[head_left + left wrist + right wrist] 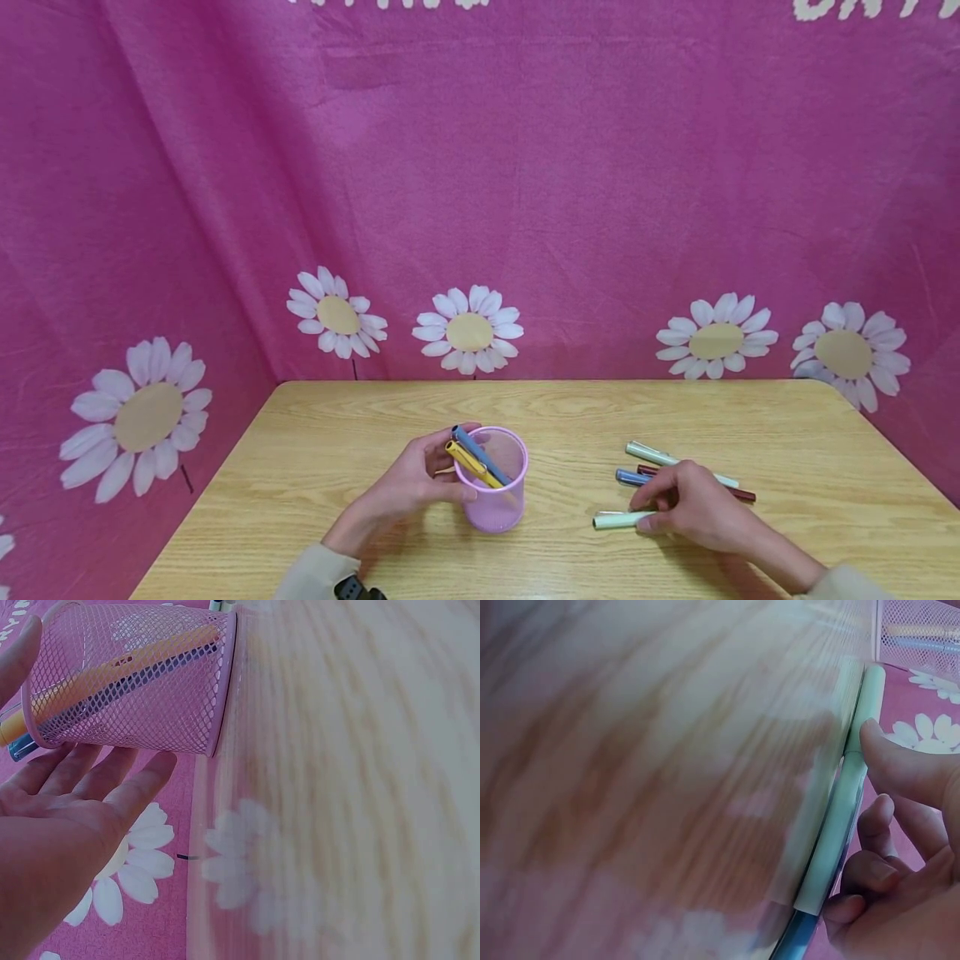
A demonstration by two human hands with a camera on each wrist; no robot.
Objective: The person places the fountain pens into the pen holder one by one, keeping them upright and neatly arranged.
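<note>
A pink mesh pen cup (497, 510) stands upright on the table, with a yellow pen (474, 464) and a blue pen (491, 463) leaning inside it. My left hand (408, 485) holds the cup from its left side, thumb in front and fingers behind; the left wrist view shows those fingers along the mesh (150, 682). On the right, my right hand (701, 510) pinches a mint green pen (615, 522) that lies on the wood. In the right wrist view the thumb presses on this pen (838, 817), and the other fingers are bent beside it.
Beyond the right hand lie a pale green pen (651, 453), a blue pen (630, 477) and a dark red pen (742, 495), partly covered by that hand. The wooden table (360, 417) ends at a pink cloth (570, 208) with daisies at the back and sides.
</note>
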